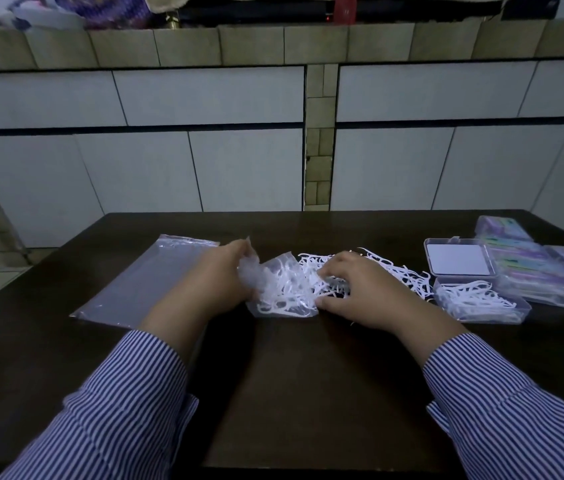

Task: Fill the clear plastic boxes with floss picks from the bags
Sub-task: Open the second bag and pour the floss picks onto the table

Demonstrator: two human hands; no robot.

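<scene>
- Empty flat plastic bag [145,282] lies at far left on the dark table [308,375].
- Left hand [219,275] grips the crumpled floss-pick bag [273,289]; best keep its mouth turned right.
- Right hand [356,289], fingers curled, rakes the loose floss picks [401,271]; gather small bunches.
- Open clear box [481,303], partly filled, waits just beside.

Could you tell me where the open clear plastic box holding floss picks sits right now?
The open clear plastic box sits right of the right hand, before the purple packs.
</scene>
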